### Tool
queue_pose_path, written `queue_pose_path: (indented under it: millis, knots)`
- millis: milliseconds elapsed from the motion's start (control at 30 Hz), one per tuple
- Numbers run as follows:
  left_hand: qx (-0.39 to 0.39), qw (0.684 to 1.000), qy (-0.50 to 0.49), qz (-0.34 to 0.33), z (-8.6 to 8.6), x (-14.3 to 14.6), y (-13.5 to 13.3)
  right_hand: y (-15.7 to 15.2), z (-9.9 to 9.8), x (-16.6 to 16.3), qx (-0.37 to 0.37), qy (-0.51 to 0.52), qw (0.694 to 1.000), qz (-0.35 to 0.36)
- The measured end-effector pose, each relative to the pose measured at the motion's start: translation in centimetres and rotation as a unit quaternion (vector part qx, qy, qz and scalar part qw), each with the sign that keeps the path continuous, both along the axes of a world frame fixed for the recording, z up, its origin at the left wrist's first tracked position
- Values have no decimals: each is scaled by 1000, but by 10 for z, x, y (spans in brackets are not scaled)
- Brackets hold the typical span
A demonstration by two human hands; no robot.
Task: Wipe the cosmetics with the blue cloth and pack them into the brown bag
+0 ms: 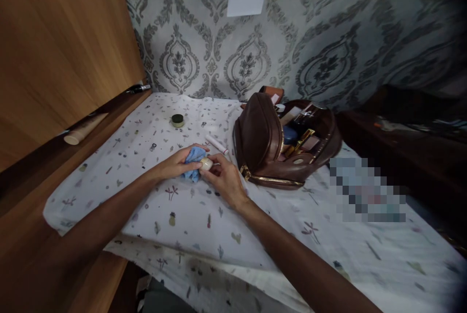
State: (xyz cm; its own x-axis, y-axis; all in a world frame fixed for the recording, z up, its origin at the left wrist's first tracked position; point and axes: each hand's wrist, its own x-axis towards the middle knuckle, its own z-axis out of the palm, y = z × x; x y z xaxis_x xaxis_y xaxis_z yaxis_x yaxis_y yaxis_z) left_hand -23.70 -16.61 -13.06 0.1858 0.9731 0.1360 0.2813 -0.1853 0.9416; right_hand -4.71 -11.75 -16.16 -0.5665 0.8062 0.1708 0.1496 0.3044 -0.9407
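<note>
Two things are held at once, just left of the bag (257, 130): a cloth (195, 154) is grasped in the fingers of the left hand (174, 165), and a container (206, 164), set against the cloth over the sheet (186, 225), is pinched by the fingers of the right hand (229, 182). Wiping seems to be partway through, though how clean the container is cannot be told. A jar (177, 123) and a stick (216, 144) are set out on the sheet, well apart; whether either is wiped is not shown. Many items (299, 142) are left packed in the bag, so much may remain to be handled. The cloth is blue, soft-looking and crumpled; the container is small, cream-coloured and rounded. The jar is squat and topped by a dark lid (177, 118), while the stick is slim, straight and white. The bag is made of smooth, brown, leather-like material, edged by a gold zip (277, 180).
</note>
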Motion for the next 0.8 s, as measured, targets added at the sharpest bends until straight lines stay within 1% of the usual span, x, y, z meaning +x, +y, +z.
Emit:
queue_pose_path:
  millis: [67, 100, 233, 267, 333, 433, 600, 800]
  knots:
    - [-9, 1000, -5, 2, 1, 1, -1, -1, 1, 1, 5, -5, 1000, -1]
    - [-11, 1000, -9, 5, 1, 2, -1, -2, 2, 1, 19, -10, 1000, -4]
    - [-17, 1000, -15, 8, -3, 2, 0, -6, 6, 4, 127, -31, 991, -32]
    - [-19, 1000, -14, 9, -4, 2, 0, -6, 6, 5, 145, -36, 988, -33]
    - [-20, 1000, -13, 19, -7, 2, 1, -7, 7, 5, 153, -41, 987, -32]
    - [-16, 999, -24, 37, -8, 3, 3, -6, 8, 4, 131, -34, 990, -36]
    - [-10, 997, -50, 50, -4, 7, 4, -3, 8, 1, 54, -13, 997, -46]
    - [11, 996, -37, 77, -7, 6, 4, 3, 3, -2, -24, 73, 997, -29]
